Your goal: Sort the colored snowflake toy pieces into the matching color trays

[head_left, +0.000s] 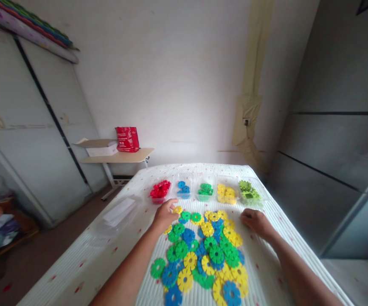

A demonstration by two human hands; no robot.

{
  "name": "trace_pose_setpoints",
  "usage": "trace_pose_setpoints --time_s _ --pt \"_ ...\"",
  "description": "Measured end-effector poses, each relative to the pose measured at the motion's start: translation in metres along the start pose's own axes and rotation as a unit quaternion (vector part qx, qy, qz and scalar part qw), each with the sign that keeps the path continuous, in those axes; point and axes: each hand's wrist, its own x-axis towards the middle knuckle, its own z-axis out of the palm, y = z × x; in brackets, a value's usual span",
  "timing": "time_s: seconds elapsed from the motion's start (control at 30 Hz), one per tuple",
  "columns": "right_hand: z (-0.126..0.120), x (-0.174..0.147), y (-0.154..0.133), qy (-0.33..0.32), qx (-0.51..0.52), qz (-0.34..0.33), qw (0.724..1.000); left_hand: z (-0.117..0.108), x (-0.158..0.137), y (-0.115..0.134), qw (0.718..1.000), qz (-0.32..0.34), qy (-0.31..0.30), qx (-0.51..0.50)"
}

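While I look down over the bed (pixel 75 263), a stack of white sheets (pixel 119 211) lies at its left side, and my left hand (pixel 164 216) rests at the pile's far-left edge, fingers (pixel 172 205) pinching a yellow disc (pixel 177 209). Beyond it a row of clear trays holds red pieces (pixel 160 190), blue, green, yellow and lime ones. Mixed discs (pixel 206 255) lie between my forearms. My right hand (pixel 256 222) sits curled and empty beside the pile's right edge.
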Motion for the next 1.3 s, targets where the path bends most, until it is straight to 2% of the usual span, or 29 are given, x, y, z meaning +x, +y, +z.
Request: trace_pose_setpoints --time_s 0.13,0.37,0.47,0.53,0.6,0.67,0.9,1.0,1.07,1.17,1.3 --pt "-0.005 0.000 0.007 -0.021 0.024 0.027 0.999 0.018 0.009 0.043 0.999 0.049 -0.013 -0.013" --pt "-0.001 0.000 0.009 -0.005 0.028 0.031 0.999 0.073 0.052 0.138 0.996 0.094 0.002 0.000" --pt "-0.001 -0.001 0.009 -0.001 0.028 0.035 0.999 0.092 0.059 0.161 0.995 0.099 0.016 0.015" --pt "-0.001 -0.001 0.008 0.001 0.026 0.035 0.999 0.098 0.057 0.164 0.994 0.106 0.022 0.026" --pt "-0.002 -0.002 0.008 0.003 0.024 0.032 0.999 0.095 0.050 0.158 0.992 0.121 0.027 0.034" --pt "-0.003 -0.002 0.007 0.004 0.019 0.027 0.999 0.083 0.040 0.143 0.989 0.138 0.033 0.039" --pt "-0.002 -0.001 0.005 -0.003 -0.016 0.021 1.000 0.002 -0.007 0.057 0.986 0.143 0.060 0.060" --pt "0.000 -0.001 0.002 -0.001 -0.042 0.027 0.999 -0.023 -0.031 0.017 0.987 0.126 0.075 0.067" --pt "0.001 -0.001 -0.001 0.003 -0.060 0.031 0.998 -0.031 -0.044 -0.008 0.988 0.109 0.084 0.069" --pt "0.003 -0.004 -0.006 0.005 -0.084 0.043 0.995 -0.030 -0.057 -0.036 0.991 0.079 0.081 0.074" --pt "0.006 -0.007 -0.013 0.011 -0.102 0.039 0.994 -0.023 -0.060 -0.045 0.991 0.068 0.077 0.083"
